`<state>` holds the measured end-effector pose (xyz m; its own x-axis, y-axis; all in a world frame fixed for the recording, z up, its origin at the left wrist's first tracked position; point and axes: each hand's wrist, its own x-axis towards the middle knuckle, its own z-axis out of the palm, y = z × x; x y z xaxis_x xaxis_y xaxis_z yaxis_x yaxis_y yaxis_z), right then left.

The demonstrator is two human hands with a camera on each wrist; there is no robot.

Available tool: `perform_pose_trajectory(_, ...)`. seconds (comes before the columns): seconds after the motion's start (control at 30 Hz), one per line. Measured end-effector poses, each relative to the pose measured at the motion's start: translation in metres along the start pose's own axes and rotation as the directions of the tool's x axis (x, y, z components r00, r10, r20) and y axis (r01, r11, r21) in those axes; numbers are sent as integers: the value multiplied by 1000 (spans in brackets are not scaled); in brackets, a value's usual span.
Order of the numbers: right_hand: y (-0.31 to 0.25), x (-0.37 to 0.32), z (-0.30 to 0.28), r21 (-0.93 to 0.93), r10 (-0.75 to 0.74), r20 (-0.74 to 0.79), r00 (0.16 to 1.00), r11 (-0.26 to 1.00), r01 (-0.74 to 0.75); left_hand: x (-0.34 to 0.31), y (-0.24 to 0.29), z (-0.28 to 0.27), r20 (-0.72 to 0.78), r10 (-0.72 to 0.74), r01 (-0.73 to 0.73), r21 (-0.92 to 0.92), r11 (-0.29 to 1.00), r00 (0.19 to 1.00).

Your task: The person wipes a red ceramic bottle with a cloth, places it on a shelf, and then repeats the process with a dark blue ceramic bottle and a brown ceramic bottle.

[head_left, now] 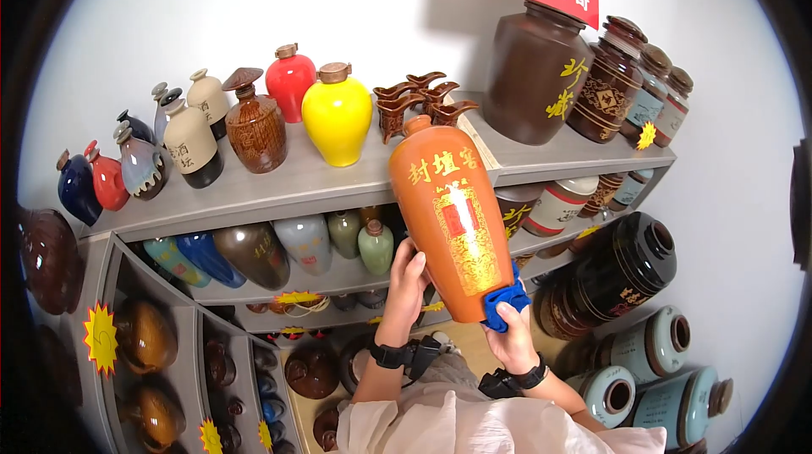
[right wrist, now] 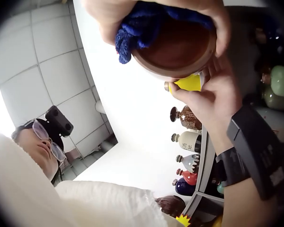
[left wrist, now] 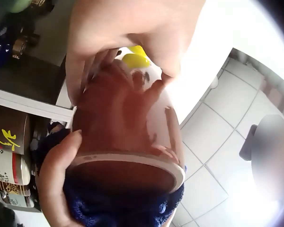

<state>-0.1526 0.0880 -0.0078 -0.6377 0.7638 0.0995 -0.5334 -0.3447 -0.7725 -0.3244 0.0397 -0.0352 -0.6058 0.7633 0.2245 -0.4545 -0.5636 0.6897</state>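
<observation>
An orange-brown ceramic liquor bottle [head_left: 448, 225] with gold Chinese lettering is held up in front of the shelf, tilted, its neck pointing toward the upper left. My left hand [head_left: 408, 286] grips its side, thumb on the near face. At the lower right of the bottle, my right hand [head_left: 511, 339] pinches a blue cloth [head_left: 506, 303] against the base edge. The left wrist view shows the bottle's round bottom rim [left wrist: 132, 160], with the cloth [left wrist: 118, 203] bunched beneath it. In the right wrist view the cloth [right wrist: 144, 26] wraps part of the bottle's lower side.
Behind the bottle, a grey shelf [head_left: 279, 192] carries a yellow bottle [head_left: 337, 120], a red bottle [head_left: 289, 86], small brown cups [head_left: 397, 111] and a large brown jar [head_left: 533, 73]. More bottles fill the lower tiers. Large jars, one black [head_left: 609, 276], lie on their sides at right.
</observation>
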Motion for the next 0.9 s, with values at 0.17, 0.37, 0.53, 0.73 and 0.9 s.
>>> perform_pose_trajectory(0.17,0,-1,12,-19,-85,1,996,996,85,-4,15,8,-38,8,-6,57,998,999)
perform_pose_trajectory(0.37,1,-2,16,-284,-185,16,983,941,182,-1,9,14,-11,99,-99,34,994,995)
perform_pose_trajectory(0.53,12,-4,9,-512,-257,86,963,817,264,-7,-2,17,-11,51,-52,-66,996,999)
perform_pose_trajectory(0.73,12,-5,11,-596,-273,138,952,745,299,-8,-16,11,-19,-6,3,-161,987,1000)
perform_pose_trajectory(0.9,-4,-2,13,-714,-211,238,948,624,318,-7,-16,10,-22,-53,48,-197,979,998)
